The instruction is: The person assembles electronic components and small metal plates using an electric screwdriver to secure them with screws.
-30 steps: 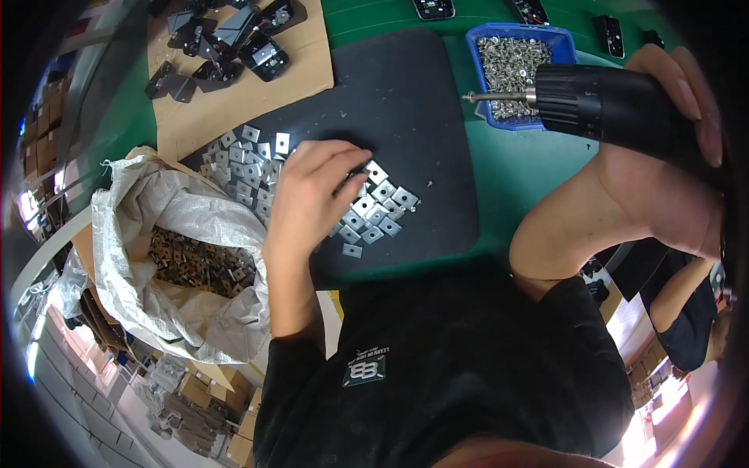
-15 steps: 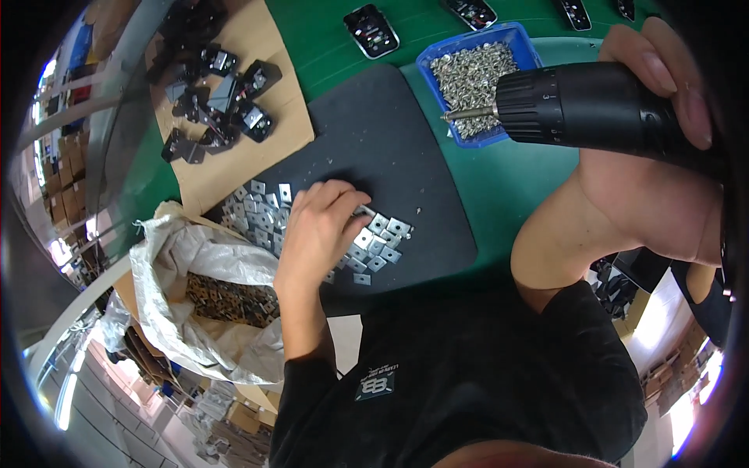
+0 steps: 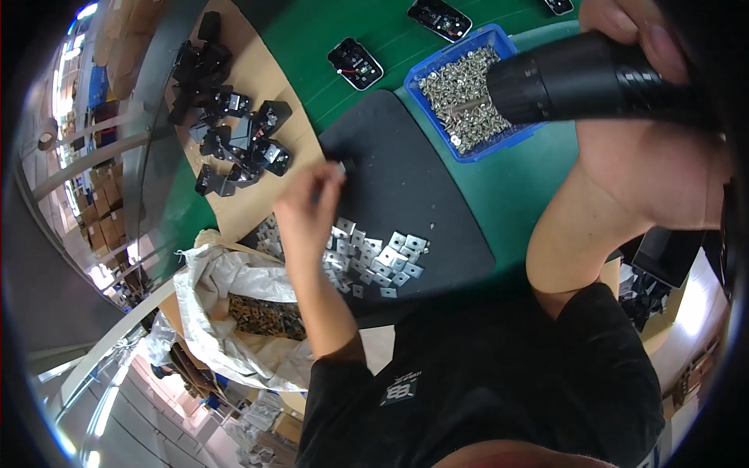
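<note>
My right hand [image 3: 655, 148] is wrapped round a black electric screwdriver [image 3: 577, 82]. Its bit lies over the screws [image 3: 468, 86] in a blue plastic bin [image 3: 515, 139]. My left hand [image 3: 307, 204], blurred by motion, is closed in a pinch above the dark mat [image 3: 390, 148]. A small silvery metal plate [image 3: 341, 167] shows at its fingertips. Below that hand, many small square metal plates with centre holes [image 3: 382, 261] lie loose on the mat, partly covered by my wrist.
Black angular parts [image 3: 242, 144] are heaped on a cardboard sheet [image 3: 300, 117] at the left. An open white woven sack [image 3: 211, 312] of small metal pieces stands at the near left. Along the far side, phone-like devices [image 3: 355, 62] rest on the green surface [image 3: 304, 31].
My left hand has lifted off the plate pile and moved away from me, a small plate at its fingertips. The screwdriver tip now sits further over the screws. The whole view has shifted.
</note>
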Available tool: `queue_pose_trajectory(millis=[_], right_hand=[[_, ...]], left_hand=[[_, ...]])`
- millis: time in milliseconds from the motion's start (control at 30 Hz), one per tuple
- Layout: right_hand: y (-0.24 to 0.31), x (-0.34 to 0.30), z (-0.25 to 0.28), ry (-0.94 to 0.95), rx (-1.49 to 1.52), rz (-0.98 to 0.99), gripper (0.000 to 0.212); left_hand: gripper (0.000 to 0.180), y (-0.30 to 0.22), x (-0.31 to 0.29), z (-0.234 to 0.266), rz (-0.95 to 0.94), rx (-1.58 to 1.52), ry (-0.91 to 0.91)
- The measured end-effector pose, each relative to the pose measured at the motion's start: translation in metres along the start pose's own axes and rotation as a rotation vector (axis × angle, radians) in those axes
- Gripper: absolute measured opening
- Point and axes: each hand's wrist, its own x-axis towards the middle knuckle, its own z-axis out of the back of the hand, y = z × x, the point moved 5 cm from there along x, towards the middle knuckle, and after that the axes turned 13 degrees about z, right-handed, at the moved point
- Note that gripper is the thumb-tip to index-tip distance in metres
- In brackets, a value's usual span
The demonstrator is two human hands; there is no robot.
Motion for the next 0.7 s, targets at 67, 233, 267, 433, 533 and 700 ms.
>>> queue_pose_trajectory(millis=[67, 233, 267, 433, 533, 700], right_hand=[[-0.002, 0.002, -0.003, -0.018, 0.015, 0.003, 0.054], [-0.005, 0.004, -0.009, -0.030, 0.018, 0.046, 0.055], [-0.007, 0.003, -0.011, -0.034, 0.015, 0.055, 0.055], [-0.010, 0.005, -0.001, -0.047, -0.006, 0.076, 0.056], [-0.008, 0.007, -0.001, -0.044, -0.019, 0.074, 0.057], [-0.013, 0.006, -0.005, -0.033, -0.028, 0.069, 0.058]], left_hand=[[0.010, -0.006, 0.032, 0.009, -0.001, -0.060, -0.177], [0.018, -0.021, 0.104, -0.001, 0.037, -0.064, -0.253], [0.018, -0.025, 0.110, -0.005, -0.037, -0.063, -0.256], [0.016, -0.040, 0.114, -0.015, -0.194, 0.100, -0.261], [0.014, -0.043, 0.117, -0.025, -0.175, 0.095, -0.216], [0.027, -0.037, 0.125, -0.032, 0.007, 0.058, -0.172]])
